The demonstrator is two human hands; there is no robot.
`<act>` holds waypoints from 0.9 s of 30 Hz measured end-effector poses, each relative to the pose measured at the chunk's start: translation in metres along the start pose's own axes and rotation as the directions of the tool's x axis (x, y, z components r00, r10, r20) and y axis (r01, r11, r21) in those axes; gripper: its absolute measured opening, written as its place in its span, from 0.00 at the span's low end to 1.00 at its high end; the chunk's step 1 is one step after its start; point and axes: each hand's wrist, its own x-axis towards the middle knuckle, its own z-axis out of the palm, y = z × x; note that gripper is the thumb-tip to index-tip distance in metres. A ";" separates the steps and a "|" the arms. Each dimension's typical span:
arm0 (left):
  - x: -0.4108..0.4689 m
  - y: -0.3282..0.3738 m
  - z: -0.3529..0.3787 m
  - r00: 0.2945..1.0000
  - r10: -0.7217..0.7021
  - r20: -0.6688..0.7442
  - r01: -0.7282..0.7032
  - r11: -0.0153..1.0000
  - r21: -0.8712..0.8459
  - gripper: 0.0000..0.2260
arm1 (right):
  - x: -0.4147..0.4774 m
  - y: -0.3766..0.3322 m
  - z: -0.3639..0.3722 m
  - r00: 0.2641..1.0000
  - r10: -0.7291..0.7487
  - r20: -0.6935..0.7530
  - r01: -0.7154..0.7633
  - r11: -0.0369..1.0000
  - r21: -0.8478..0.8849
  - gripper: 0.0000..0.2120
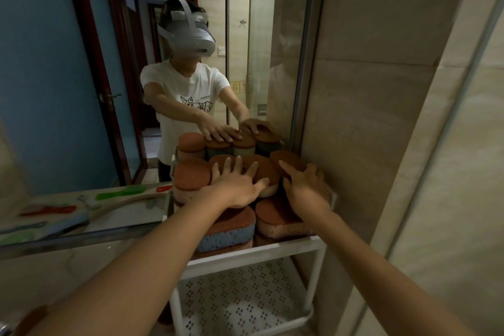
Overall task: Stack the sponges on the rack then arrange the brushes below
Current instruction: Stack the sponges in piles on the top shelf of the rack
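Both hands are up on the top shelf of the white metal rack (pixel 259 251), which stands against a mirror (pixel 81 63) in the corner. That shelf is packed with the oval foam sponges with brown scouring tops (pixel 192 174), piled in low stacks with pink, blue and cream bodies showing at the sides.

The left hand (pixel 237 185) lies flat on the middle stack. Its fingers (pixel 230 166) are spread wide and straight, pressing down on the brown tops and holding nothing. The right hand (pixel 305 188) is on the far-right sponge (pixel 283 158), fingers curled over its edge in a grip, and looks to be squaring it against its neighbours. The mirror shows the person leaning in with both arms out.

As for progress, the sponge half looks all but finished. No sponge shows anywhere except on the rack, so this reads as a last tidy and press-down.

The brush half has not begun. A green plastic brush (pixel 120 192) and a red plastic brush (pixel 49 210) lie with a few others on the pale table (pixel 152 209) to the left, well apart from both hands. The perforated white lower shelf (pixel 240 303), where they belong, shows no brush yet. Once the hands come off the stacks, each brush has to be carried across and set down there.
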 end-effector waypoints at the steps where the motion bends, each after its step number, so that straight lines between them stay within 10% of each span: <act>1: 0.000 0.000 0.000 1.000 0.000 -0.003 0.000 1.000 0.000 0.28 | 0.001 -0.001 -0.001 1.000 -0.005 0.015 0.005 1.000 -0.026 0.22; 21: -0.004 0.001 0.005 0.999 0.011 -0.049 -0.012 1.000 -0.018 0.28 | 0.004 -0.010 -0.004 0.996 -0.047 0.074 0.066 0.954 -0.292 0.23; 27: -0.003 0.000 -0.003 0.988 0.010 -0.152 -0.045 0.973 -0.228 0.22 | 0.007 -0.010 -0.019 0.974 -0.141 0.179 0.162 0.980 -0.111 0.24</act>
